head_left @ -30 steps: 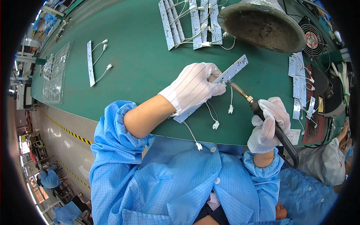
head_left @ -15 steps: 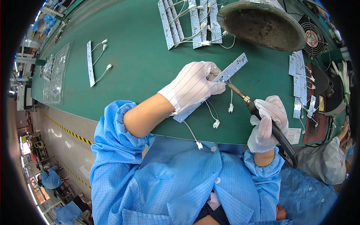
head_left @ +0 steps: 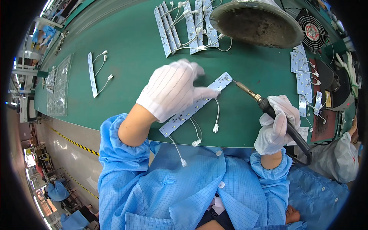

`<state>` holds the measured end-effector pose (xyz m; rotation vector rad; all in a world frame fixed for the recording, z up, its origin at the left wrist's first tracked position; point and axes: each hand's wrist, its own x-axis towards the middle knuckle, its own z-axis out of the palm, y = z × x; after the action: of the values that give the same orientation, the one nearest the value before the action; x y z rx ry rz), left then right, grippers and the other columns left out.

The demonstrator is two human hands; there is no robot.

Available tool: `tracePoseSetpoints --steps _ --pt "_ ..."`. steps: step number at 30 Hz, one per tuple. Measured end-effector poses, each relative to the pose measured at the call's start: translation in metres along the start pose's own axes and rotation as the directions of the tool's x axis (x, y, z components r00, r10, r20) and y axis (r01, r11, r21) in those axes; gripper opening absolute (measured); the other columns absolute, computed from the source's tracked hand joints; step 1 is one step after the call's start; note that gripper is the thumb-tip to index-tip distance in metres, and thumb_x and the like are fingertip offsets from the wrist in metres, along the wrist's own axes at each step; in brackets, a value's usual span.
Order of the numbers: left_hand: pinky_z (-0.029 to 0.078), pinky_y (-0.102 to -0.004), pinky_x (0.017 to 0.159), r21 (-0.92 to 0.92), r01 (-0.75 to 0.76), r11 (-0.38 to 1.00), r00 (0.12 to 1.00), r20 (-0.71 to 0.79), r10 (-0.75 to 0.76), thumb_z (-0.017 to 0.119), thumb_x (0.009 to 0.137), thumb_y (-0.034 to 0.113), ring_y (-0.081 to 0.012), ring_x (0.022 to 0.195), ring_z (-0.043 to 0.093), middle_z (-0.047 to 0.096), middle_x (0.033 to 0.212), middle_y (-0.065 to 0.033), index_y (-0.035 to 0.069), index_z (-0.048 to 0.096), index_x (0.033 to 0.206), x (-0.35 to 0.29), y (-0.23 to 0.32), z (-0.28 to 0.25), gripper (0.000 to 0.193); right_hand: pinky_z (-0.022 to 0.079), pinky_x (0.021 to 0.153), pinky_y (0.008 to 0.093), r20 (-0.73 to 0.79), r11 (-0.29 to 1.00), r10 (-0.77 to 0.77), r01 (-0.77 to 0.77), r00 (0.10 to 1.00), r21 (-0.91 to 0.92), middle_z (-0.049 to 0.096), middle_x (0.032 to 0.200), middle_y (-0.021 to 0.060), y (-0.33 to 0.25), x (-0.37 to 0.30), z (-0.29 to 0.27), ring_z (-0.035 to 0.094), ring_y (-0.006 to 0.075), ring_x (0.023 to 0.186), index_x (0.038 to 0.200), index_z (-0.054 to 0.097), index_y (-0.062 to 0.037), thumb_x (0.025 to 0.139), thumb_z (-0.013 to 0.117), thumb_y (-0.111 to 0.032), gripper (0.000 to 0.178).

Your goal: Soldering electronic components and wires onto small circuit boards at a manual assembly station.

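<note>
A white LED strip board (head_left: 184, 117) lies slantwise on the green table in front of me, with thin white wires ending in small plugs (head_left: 196, 142). My left hand (head_left: 168, 91), in a striped white glove, is over the strip's left side. Its thumb reaches across the board while the other fingers are lifted apart and somewhat blurred. Gloved in white too, my right hand (head_left: 276, 124) grips a soldering iron (head_left: 249, 92) by its black handle. The iron's tip points up and left, close beside the strip's upper right end; whether they touch I cannot tell.
Several wired LED strips (head_left: 191, 28) lie at the back beside a wide metal fume hood (head_left: 257, 27). More strips (head_left: 303, 76) are stacked at right, near a fan (head_left: 313, 32). One strip (head_left: 92, 74) and a clear plastic tray (head_left: 59, 90) lie at left.
My left hand has loosened its hold and moved left, its fingers now apart. The strip has shifted down and left and lies lower. The iron's tip has moved slightly up and right.
</note>
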<state>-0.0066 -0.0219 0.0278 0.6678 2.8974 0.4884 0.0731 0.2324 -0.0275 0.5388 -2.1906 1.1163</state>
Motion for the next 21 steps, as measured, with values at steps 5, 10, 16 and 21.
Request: tracePoseSetpoints --steps 5,10,16,21 --pt "0.051 -0.0401 0.069 0.03 -0.032 0.999 0.997 -0.065 0.033 0.067 0.077 0.043 -0.0343 0.08 0.064 0.063 0.086 -0.0191 -0.002 0.062 0.102 0.007 0.023 0.028 0.051 0.052 0.081 0.0358 0.123 0.998 0.057 -0.061 0.991 0.031 0.058 0.1 0.0191 -0.01 0.011 -0.003 0.062 0.0281 0.09 0.118 0.042 -0.0007 0.088 0.051 -0.001 0.031" --pt "0.049 -0.0397 0.068 -0.501 0.002 0.865 0.999 0.048 0.025 0.065 0.08 0.029 -0.0361 0.076 0.061 0.062 0.084 -0.0216 -0.003 0.06 0.105 0.011 0.013 0.026 0.041 0.048 0.072 0.0333 -0.089 0.988 0.128 -0.119 0.988 0.098 0.06 0.092 0.0193 -0.015 0.007 0.01 0.058 0.0254 0.083 0.101 0.053 0.0059 0.088 0.044 -0.009 0.021" --pt "0.047 -0.0391 0.067 -0.608 -0.023 0.794 0.998 0.026 0.049 0.063 0.08 0.026 -0.0354 0.072 0.059 0.062 0.082 -0.0215 -0.001 0.061 0.105 0.011 0.008 0.032 0.037 0.041 0.063 0.032 -0.066 0.971 0.072 -0.055 0.995 0.232 0.059 0.084 0.0188 -0.011 0.011 0.012 0.05 0.0227 0.073 0.098 0.054 0.0071 0.084 0.045 -0.015 0.027" --pt "0.047 -0.0394 0.067 -0.636 -0.001 0.771 0.999 0.033 0.029 0.064 0.08 0.026 -0.0356 0.072 0.059 0.061 0.082 -0.0212 -0.001 0.061 0.104 0.01 0.007 0.034 0.036 0.043 0.066 0.0345 -0.033 0.966 0.017 -0.008 0.999 0.26 0.061 0.087 0.0199 -0.009 0.014 0.013 0.051 0.024 0.075 0.097 0.054 0.0063 0.084 0.045 -0.013 0.025"
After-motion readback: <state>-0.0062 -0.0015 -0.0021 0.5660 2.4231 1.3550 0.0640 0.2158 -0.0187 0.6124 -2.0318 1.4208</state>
